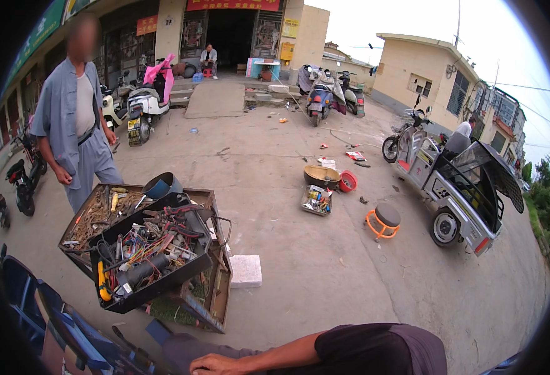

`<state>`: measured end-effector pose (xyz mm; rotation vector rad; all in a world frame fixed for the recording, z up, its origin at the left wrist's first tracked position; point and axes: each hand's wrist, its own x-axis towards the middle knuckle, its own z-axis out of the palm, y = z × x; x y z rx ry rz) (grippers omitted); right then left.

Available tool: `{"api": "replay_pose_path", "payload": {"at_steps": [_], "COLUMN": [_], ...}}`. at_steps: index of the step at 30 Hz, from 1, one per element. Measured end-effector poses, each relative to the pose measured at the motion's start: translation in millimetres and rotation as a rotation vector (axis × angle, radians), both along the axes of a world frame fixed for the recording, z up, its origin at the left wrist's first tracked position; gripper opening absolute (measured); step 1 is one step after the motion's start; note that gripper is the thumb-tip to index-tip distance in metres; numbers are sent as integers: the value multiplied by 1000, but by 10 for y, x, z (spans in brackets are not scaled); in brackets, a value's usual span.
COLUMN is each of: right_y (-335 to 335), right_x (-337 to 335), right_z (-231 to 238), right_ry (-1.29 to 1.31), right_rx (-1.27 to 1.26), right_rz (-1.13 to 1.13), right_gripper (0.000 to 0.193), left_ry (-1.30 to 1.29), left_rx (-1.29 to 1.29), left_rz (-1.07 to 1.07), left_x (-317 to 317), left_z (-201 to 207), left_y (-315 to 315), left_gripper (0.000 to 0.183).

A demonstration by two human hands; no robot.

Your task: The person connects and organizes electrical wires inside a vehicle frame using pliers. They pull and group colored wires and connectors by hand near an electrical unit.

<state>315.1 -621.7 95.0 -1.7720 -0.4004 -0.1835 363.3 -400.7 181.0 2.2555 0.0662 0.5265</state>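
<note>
Where the right hand lay: at the lower edge of the view, below and just right of the black tool tray [162, 282], the right hand [215, 364] rested knuckles-up on what looked like a grey trouser knee, its forearm running in from a dark sleeve.
Right-hand grip: the fingers curled downward out of sight, so I could not tell whether they were closed on anything.
Left hand: it was not in view.
Black tool tray: the thing nearest the hand, it sat tilted on a wooden box [220, 294], crammed with tangled coloured wires [153, 240], a yellow-handled tool [102, 281] at its near left corner and a black cylinder [140, 272] beside that.
Behind the tray: a second wooden tray [94, 215] held rusty odds and ends, and a person in grey clothes [75, 119] stood beyond it.
Right of the tray: a white foam block [245, 270] lay on the concrete just beside it; an orange stool [382, 222] and a grey three-wheeler [469, 194] stood well apart, farther right.
Handling, as a judgement: because the tray leaned and the wires were knotted, anything lifted from it would probably have come best with one hand steadying the rim and the piece drawn straight up, slowly, so that no loop dragged its neighbours or tipped the tray off the box.
</note>
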Motion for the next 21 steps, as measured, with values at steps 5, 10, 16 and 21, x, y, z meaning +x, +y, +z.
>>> {"api": "replay_pose_path", "payload": {"at_steps": [5, 10, 16, 21], "right_y": [-48, -330, -418, -383], "right_x": [34, 170, 8, 11], "right_z": [619, 2328, 3520, 3429], "right_ry": [-121, -874, -1478, -1539], "right_rx": [47, -206, -204, -55], "right_rz": [24, -145, -382, -418], "right_gripper": [22, 19, 18, 25], "left_ry": [3, 21, 36, 25], "left_rx": [2, -6, -6, 34], "left_rz": [24, 42, 84, 245], "left_x": [-38, -114, -329, -567], "left_z": [-31, -108, -203, -344], "left_y": [50, 111, 150, 632], "left_gripper": [16, 16, 15, 15]}}
